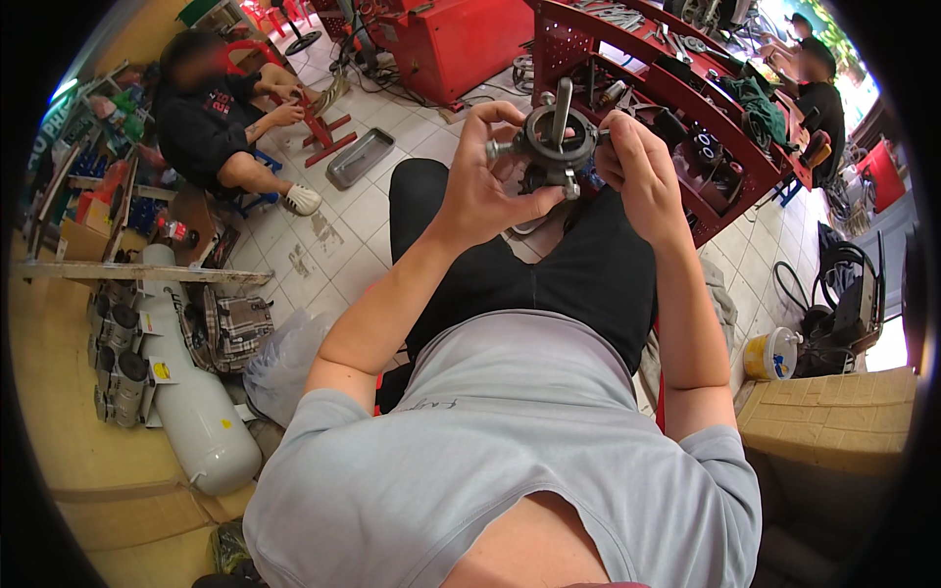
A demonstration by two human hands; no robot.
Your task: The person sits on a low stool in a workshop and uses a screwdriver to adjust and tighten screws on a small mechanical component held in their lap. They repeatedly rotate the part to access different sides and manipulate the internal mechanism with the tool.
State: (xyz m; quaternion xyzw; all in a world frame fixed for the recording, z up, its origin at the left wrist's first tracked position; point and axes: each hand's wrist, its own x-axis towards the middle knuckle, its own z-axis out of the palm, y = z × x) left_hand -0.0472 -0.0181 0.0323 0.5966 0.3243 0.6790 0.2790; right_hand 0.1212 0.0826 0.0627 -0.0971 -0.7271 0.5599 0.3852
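A dark ring-shaped metal part (561, 154) is held up in front of my lap, with an upright metal rod (563, 106) standing through its middle. My left hand (478, 181) curls round its left side, the thumb pressed along the lower edge by a small fitting. A short metal stub (502, 148) sticks out of the part toward my left palm. On the other side, the bent fingers of my right hand (642, 169) pinch the part's right edge. What lies under those right fingertips is hidden. The exact kind of part cannot be made out.
A red tool cart (720, 181) with tools on top stands close ahead right. A grey metal tray (361, 158) lies on the tiled floor. One person (201, 118) sits at left by a red frame; another (821, 103) is far right. A grey cylindrical tank (196, 412) lies at left.
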